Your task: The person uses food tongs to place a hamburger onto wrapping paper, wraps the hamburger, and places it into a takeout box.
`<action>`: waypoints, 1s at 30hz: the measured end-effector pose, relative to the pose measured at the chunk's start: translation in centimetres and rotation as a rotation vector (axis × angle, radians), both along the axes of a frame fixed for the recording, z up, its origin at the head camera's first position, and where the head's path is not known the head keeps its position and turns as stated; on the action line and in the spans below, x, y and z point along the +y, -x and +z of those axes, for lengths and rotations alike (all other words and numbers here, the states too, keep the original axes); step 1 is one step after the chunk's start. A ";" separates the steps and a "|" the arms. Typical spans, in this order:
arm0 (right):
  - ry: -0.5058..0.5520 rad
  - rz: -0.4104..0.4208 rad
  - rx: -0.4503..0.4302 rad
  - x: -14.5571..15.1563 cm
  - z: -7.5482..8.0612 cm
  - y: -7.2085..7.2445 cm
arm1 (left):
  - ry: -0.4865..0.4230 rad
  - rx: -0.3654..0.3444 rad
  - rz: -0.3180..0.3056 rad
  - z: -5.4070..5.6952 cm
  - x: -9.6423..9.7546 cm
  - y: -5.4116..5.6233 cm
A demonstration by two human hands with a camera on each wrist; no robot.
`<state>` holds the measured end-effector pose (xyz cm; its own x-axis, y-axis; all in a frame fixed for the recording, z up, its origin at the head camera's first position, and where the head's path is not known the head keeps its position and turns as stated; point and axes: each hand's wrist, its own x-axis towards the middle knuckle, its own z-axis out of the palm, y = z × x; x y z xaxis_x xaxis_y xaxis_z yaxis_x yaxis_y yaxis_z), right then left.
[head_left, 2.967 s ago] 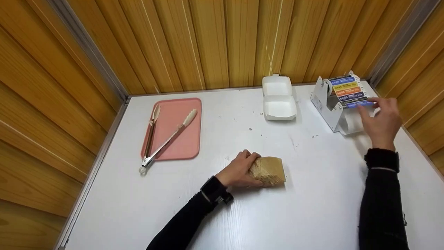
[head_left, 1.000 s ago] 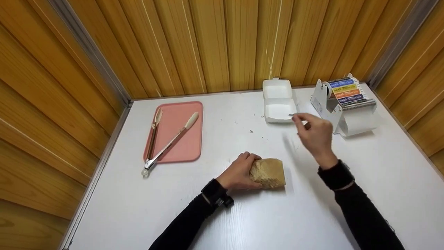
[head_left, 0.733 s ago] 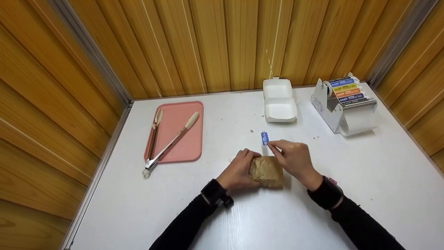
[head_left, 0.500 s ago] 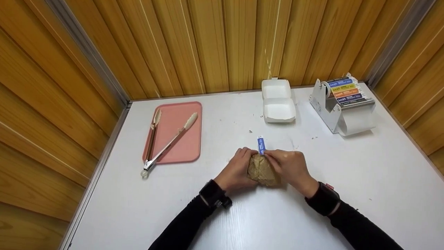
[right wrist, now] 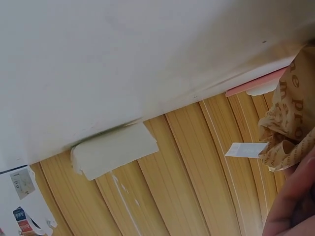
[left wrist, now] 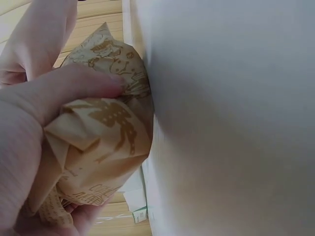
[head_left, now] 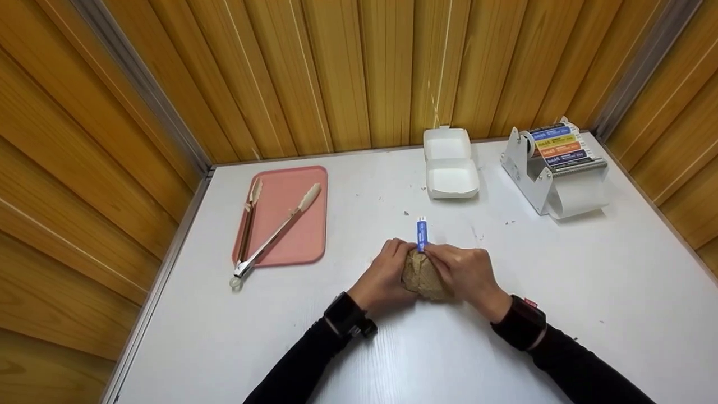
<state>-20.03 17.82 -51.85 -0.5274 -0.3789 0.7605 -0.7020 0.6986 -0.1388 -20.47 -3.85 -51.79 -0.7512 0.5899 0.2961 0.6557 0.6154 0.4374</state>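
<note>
A bundle wrapped in brown printed paper [head_left: 425, 278] stands on the white table, its folded paper facing up in the head view. My left hand [head_left: 384, 275] grips its left side, the thumb pressed over the paper [left wrist: 106, 142] in the left wrist view. A blue sticker label [head_left: 422, 233] lies over the far top edge of the bundle. My right hand [head_left: 468, 275] pinches the label's near end between thumb and forefinger, right at the paper. In the right wrist view the label's pale free end [right wrist: 246, 150] juts out past the crumpled folds.
An open white clamshell box [head_left: 452, 174] stands at the back. Right of it is a metal label dispenser [head_left: 530, 174] with several coloured rolls. A pink tray [head_left: 280, 224] at the left bears metal tongs [head_left: 275, 238] with pale tips. Wooden walls enclose the table.
My right hand has left the dispenser with a blue label and brought it left and down onto the bundle. The left hand keeps its grip; the bundle has tilted slightly.
</note>
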 end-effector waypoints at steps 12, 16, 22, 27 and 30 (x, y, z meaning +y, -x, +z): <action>-0.012 0.026 -0.125 0.3 0.5 -0.2 | -0.013 -0.048 0.015 -0.1 0.1 -0.3; 0.039 0.015 -0.208 0.0 0.8 -0.3 | -0.003 -0.040 0.015 0.0 0.1 -0.3; 0.203 -0.009 -0.422 -0.4 1.4 0.0 | -0.003 0.003 0.005 -0.1 0.1 -0.3; 0.237 -0.007 -0.568 0.1 1.8 0.2 | -0.014 0.016 0.001 -0.1 0.3 -0.4; 0.210 0.006 -0.653 0.4 1.9 0.5 | -0.011 0.017 0.002 -0.1 0.3 -0.4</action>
